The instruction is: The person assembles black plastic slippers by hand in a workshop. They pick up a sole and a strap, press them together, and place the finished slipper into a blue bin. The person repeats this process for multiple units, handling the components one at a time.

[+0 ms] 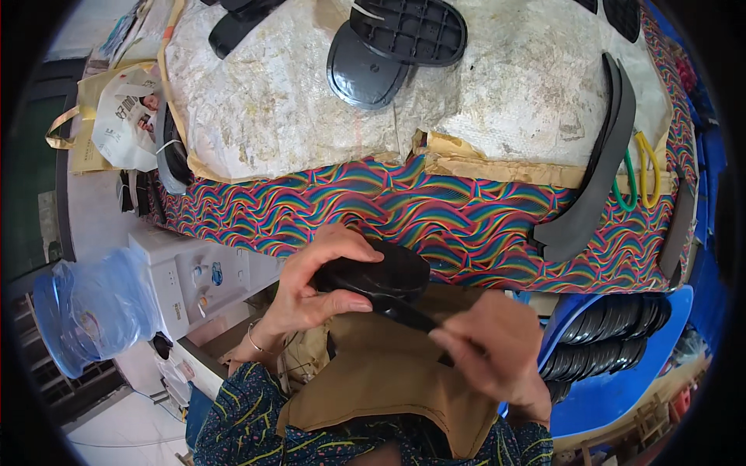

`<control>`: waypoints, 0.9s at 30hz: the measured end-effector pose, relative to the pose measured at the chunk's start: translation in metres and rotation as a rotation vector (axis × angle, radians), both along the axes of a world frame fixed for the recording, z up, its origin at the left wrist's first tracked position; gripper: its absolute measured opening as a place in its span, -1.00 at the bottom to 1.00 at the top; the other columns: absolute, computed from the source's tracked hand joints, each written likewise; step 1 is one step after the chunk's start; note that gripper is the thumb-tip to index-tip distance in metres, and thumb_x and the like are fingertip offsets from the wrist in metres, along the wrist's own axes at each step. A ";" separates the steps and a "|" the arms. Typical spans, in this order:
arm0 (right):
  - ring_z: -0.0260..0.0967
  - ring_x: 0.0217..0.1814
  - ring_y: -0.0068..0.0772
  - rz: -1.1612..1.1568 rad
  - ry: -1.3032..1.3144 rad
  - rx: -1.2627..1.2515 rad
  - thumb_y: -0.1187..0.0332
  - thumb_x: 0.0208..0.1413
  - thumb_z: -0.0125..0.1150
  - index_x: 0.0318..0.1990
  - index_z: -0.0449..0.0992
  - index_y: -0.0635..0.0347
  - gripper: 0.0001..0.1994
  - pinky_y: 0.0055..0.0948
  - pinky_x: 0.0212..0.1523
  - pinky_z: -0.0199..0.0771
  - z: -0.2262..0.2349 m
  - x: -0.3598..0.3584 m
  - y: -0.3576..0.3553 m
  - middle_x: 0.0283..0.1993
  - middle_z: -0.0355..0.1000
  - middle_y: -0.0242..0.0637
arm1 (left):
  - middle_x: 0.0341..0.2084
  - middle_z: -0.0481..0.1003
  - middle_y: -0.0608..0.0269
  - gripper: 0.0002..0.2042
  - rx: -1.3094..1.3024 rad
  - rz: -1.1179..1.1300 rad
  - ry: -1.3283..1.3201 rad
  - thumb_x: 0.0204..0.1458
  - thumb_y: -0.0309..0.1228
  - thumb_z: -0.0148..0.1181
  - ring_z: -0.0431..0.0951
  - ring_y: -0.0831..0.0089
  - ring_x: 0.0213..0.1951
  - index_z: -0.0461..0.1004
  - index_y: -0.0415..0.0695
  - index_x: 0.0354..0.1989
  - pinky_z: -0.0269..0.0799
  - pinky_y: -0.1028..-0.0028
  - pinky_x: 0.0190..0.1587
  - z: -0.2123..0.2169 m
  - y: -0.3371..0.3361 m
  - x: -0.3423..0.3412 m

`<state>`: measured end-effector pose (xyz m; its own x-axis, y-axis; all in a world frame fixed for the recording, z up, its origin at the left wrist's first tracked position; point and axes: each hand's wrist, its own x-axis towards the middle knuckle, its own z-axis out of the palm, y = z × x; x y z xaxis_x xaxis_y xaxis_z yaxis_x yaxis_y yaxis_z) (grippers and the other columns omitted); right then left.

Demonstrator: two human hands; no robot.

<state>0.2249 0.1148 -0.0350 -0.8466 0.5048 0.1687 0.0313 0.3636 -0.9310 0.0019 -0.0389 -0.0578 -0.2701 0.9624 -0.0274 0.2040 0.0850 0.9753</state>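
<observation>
In front of my apron, my left hand [318, 276] is closed around a black shoe sole [396, 272], thumb below and fingers above. The sole's rounded end points to the right. My right hand [493, 342] is closed and a little blurred. It grips the end of a narrow black strip [404, 312] that runs along the sole's lower edge. Whether the strip is part of the sole, I cannot tell. Beyond my hands, two black soles [369, 74] lie overlapping on the worn white table cover [295, 101], one showing its grid side.
Curved black strips [594, 186] lie at the table's right, beside green and yellow loop handles [646, 171]. A blue bin [606, 412] at the lower right holds rows of black soles. A white water dispenser [194, 272] stands left, bags [128, 116] behind it. Patterned cloth [482, 225] covers the table's near side.
</observation>
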 end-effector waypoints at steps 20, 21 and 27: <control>0.50 -0.42 -0.42 -0.173 -0.257 -0.500 0.47 -0.01 0.41 -0.33 0.61 0.30 -0.88 -0.47 -0.38 0.43 -0.040 -0.017 -0.005 -0.42 0.55 -0.23 | -0.12 0.51 -0.01 -0.38 0.076 -0.046 -0.226 -0.15 -0.38 0.52 0.47 0.22 -0.06 0.30 -0.21 0.08 0.34 0.27 0.07 -0.013 0.010 -0.010; 0.47 -0.43 -0.50 -0.179 -0.262 -0.524 0.48 -0.01 0.42 -0.34 0.61 0.30 -0.89 -0.53 -0.40 0.41 -0.040 -0.017 -0.005 -0.44 0.54 -0.28 | -0.12 0.50 0.00 -0.38 0.071 -0.043 -0.243 -0.14 -0.39 0.52 0.47 0.22 -0.05 0.29 -0.21 0.08 0.34 0.27 0.07 -0.013 0.010 -0.009; 0.42 -0.44 -0.61 -0.196 -0.266 -0.698 0.45 0.05 0.38 -0.31 0.61 0.31 -0.88 -0.54 -0.40 0.38 -0.040 -0.019 0.000 -0.45 0.54 -0.31 | 0.01 0.34 -0.01 -0.38 -0.125 -0.088 -0.155 0.04 -0.25 0.36 0.38 0.16 0.07 0.22 -0.22 0.21 0.21 0.20 0.20 0.007 0.011 -0.005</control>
